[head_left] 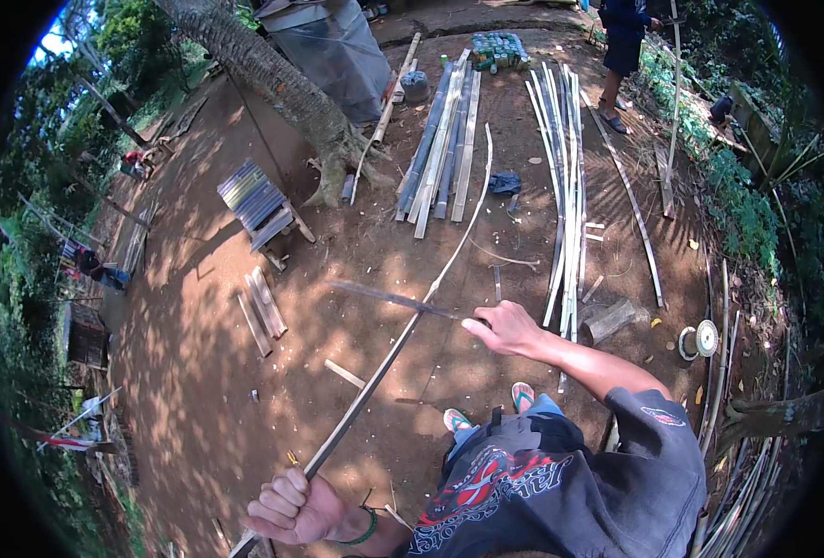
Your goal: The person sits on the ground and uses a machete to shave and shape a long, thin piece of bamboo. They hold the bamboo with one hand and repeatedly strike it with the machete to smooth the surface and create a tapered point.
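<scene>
My left hand, at the lower left, is closed round a long, narrow strip of split bamboo. The strip slants up and away from me, and its far part looks thinner and paler. My right hand grips the handle of a machete, its long blade pointing left. Near its handle end the blade lies across the strip, at about mid-length. Most of the handle is hidden by my fingers.
Split bamboo slats and pale strips lie ahead on the dirt. A slatted bamboo bench stands left of a tree trunk. A log and a spool lie at right. Another person stands far right.
</scene>
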`<state>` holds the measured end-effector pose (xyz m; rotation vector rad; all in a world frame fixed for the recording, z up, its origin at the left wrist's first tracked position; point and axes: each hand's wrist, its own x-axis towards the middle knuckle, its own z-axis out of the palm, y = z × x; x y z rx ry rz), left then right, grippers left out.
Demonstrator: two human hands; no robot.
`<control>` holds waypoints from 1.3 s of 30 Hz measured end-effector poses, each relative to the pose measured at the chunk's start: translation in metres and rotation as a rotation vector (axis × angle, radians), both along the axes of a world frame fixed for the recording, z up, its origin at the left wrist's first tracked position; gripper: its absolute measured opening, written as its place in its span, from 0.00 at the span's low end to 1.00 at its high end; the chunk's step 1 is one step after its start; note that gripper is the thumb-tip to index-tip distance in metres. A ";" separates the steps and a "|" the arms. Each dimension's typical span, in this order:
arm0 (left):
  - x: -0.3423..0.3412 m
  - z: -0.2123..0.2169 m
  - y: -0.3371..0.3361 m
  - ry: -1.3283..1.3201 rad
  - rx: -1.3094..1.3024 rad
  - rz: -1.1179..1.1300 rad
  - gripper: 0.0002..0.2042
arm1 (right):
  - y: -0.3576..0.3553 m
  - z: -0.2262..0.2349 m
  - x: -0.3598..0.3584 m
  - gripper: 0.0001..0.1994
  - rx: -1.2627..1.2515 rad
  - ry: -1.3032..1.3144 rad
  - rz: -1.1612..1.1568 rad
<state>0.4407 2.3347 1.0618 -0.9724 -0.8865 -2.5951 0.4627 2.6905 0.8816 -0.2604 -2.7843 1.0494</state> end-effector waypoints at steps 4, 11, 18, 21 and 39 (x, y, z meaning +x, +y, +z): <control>0.015 0.022 -0.016 0.010 0.010 0.065 0.25 | 0.041 -0.034 -0.020 0.31 -0.118 -0.162 -0.163; 0.026 0.020 -0.016 -0.023 -0.036 0.070 0.25 | 0.050 -0.025 -0.021 0.31 -0.061 -0.139 -0.114; 0.052 0.034 -0.025 -0.081 0.059 0.158 0.24 | 0.176 -0.142 -0.016 0.37 -0.055 -0.466 -0.568; 0.057 0.045 -0.012 -0.277 0.172 0.486 0.26 | 0.177 -0.163 -0.018 0.40 -0.232 -0.419 -0.690; 0.033 0.040 -0.020 -0.374 0.257 0.559 0.22 | -0.012 -0.057 -0.155 0.15 -1.781 0.225 -0.583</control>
